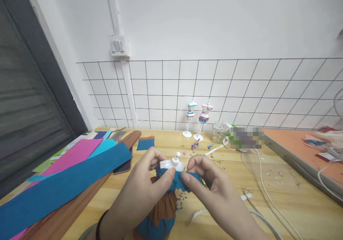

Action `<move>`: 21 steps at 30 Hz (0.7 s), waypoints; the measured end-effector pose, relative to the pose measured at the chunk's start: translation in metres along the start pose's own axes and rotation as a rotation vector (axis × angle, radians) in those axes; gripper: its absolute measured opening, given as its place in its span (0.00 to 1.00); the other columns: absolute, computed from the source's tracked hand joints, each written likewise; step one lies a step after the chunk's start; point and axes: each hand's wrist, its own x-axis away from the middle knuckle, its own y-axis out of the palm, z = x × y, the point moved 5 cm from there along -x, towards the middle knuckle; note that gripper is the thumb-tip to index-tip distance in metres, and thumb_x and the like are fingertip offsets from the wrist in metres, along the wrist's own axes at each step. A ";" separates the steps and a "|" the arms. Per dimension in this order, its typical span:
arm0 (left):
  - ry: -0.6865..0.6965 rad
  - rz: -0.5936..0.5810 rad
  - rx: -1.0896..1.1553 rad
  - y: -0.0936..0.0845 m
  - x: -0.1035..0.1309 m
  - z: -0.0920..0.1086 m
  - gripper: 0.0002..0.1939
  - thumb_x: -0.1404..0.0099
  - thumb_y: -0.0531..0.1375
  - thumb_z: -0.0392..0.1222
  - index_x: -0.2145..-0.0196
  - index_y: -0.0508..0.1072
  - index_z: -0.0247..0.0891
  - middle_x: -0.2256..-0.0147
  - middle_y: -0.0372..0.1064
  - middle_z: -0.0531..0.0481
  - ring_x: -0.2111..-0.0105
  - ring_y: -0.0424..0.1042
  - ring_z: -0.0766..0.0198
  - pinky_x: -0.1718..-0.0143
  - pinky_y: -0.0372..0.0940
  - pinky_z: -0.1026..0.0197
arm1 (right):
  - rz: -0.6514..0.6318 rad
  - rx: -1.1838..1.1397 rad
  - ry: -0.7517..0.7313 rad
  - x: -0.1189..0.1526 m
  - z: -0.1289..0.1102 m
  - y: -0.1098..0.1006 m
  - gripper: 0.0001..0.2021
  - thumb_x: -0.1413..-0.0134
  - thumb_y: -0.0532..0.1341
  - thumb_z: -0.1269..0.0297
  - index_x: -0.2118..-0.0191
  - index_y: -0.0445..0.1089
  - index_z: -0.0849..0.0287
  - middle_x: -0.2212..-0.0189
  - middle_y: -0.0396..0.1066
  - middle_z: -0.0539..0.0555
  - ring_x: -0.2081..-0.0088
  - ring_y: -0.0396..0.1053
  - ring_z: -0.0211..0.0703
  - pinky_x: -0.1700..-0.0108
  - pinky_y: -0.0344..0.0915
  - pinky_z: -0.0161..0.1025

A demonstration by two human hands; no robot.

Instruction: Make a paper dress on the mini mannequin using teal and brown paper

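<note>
Between my hands is a small white dress form [171, 164], its neck knob pointing up and away from me. Blue crepe paper [177, 180] wraps its chest, with a loose end running to the right. Below it hangs a gathered brown paper layer [165, 206] over a blue puffed skirt [157, 227]. My left hand [150, 179] grips the dress form at its left side, thumb pressed on the blue paper. My right hand [207, 177] pinches the loose blue strip between thumb and fingers.
Folded blue, pink and brown paper [61, 183] covers the left side, beside a phone [123, 165]. Two miniature dress forms [203, 116] stand at the back near a glass jar [220, 132]. Paper scraps, a clear round sheet [276, 172] and white cables [264, 186] lie right.
</note>
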 end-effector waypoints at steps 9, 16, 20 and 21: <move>-0.058 0.026 0.081 -0.006 -0.001 0.004 0.06 0.38 0.55 0.42 0.69 0.59 0.41 0.72 0.64 0.56 0.69 0.65 0.66 0.69 0.60 0.65 | 0.053 0.691 -0.721 0.017 -0.029 0.007 0.10 0.47 0.60 0.73 0.59 0.64 0.58 0.53 0.61 0.60 0.47 0.58 0.52 0.48 0.59 0.50; -0.024 0.048 0.092 -0.002 0.000 0.004 0.05 0.39 0.55 0.40 0.69 0.60 0.41 0.71 0.64 0.56 0.67 0.66 0.65 0.68 0.60 0.66 | 0.184 0.767 -0.991 0.025 -0.032 0.019 0.09 0.50 0.59 0.81 0.65 0.68 0.63 0.68 0.71 0.57 0.63 0.66 0.48 0.59 0.61 0.51; -0.017 0.035 0.085 -0.002 0.003 0.004 0.04 0.39 0.55 0.40 0.69 0.60 0.41 0.71 0.64 0.56 0.67 0.66 0.65 0.67 0.61 0.64 | 0.175 0.831 -1.071 0.032 -0.036 0.022 0.07 0.46 0.57 0.77 0.66 0.71 0.64 0.71 0.74 0.59 0.66 0.69 0.48 0.62 0.61 0.49; -0.015 0.035 0.083 -0.002 0.003 0.005 0.04 0.39 0.55 0.40 0.70 0.60 0.41 0.71 0.64 0.56 0.67 0.66 0.65 0.67 0.61 0.64 | 0.160 0.857 -1.085 0.033 -0.035 0.024 0.07 0.45 0.57 0.76 0.65 0.72 0.64 0.71 0.74 0.59 0.66 0.69 0.48 0.62 0.62 0.48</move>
